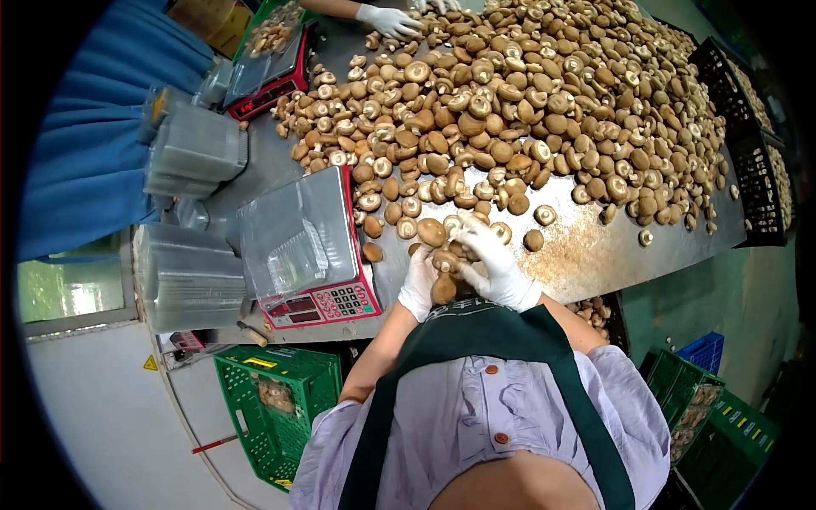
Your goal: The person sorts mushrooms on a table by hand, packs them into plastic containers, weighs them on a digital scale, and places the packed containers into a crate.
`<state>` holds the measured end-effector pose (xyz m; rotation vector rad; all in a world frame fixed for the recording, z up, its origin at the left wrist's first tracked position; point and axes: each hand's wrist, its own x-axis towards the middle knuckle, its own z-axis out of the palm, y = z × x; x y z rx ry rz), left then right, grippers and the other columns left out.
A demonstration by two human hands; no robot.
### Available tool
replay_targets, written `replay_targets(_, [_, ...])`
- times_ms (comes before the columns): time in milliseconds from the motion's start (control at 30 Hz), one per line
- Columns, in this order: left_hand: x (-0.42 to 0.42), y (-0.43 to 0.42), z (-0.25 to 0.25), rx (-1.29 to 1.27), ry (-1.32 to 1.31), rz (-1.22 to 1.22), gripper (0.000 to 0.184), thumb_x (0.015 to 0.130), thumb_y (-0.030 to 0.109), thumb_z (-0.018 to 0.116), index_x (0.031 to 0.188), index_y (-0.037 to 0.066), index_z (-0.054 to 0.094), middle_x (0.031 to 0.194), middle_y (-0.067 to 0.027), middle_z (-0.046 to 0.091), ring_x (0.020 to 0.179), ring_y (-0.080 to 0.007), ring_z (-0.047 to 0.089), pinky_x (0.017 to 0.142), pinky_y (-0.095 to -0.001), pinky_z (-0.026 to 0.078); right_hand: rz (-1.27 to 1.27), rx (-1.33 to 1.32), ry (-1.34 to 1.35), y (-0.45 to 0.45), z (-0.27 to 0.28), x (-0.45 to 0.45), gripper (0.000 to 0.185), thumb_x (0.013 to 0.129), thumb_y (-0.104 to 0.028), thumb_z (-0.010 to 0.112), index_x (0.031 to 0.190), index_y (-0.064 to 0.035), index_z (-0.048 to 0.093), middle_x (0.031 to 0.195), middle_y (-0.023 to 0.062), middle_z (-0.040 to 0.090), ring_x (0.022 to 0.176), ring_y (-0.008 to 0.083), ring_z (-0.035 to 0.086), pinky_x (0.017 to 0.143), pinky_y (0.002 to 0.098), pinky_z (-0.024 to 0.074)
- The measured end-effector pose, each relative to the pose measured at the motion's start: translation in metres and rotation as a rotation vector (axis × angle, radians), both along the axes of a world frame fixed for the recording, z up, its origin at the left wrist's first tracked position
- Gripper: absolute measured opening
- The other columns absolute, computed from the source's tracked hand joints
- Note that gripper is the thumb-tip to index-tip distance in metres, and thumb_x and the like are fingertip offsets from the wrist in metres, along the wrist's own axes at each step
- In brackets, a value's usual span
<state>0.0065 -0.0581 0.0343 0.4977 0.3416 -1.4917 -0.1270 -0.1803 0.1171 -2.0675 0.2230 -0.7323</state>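
Observation:
Both my hands wear white gloves and meet at the near edge of the metal table. My left hand (417,285) is closed round the left side of a small bunch of brown mushrooms (444,287). On the right of the same bunch, my right hand (497,268) has its fingers curled over more mushrooms. Just beyond my hands spreads a large heap of mushrooms (552,93), caps and pale stems mixed. To the left sits a red-framed scale (365,293) with a clear plastic tray (297,234) on its platform.
Stacked clear trays (191,276) stand at the left, near a second scale (268,93). A co-worker's gloved hand (389,20) is at the heap's far side. Black crates (752,161) flank the right edge; a green crate (280,408) sits below left.

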Motion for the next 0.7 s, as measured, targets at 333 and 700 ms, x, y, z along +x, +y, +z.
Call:
replay_targets(333, [-0.006, 0.001, 0.004, -0.232, -0.058, -0.023, 0.049, 0.090, 0.046, 0.043, 0.118, 0.008, 0.052, 0.113, -0.0138, 0.056, 0.105, -0.0301, 0.055, 0.091, -0.0446, 0.046, 0.295, -0.003, -0.037, 0.000, 0.008, 0.007, 0.058, 0.072, -0.013, 0.073, 0.125, -0.0033, 0.049, 0.127, 0.0173, 0.051, 0.122, 0.0343, 0.046, 0.103, 0.0421, 0.0353])
replay_targets(700, [0.103, 0.063, 0.112, -0.079, -0.413, 0.615, 0.031, 0.092, 0.032, 0.047, 0.116, 0.013, 0.050, 0.129, -0.0168, 0.049, 0.107, -0.0313, 0.055, 0.070, -0.0376, 0.059, -0.254, 0.208, 0.024, -0.035, -0.006, -0.008, 0.038, 0.077, -0.009, 0.066, 0.114, -0.0012, 0.059, 0.111, 0.0153, 0.062, 0.105, 0.0271, 0.059, 0.091, 0.0335, 0.0444])
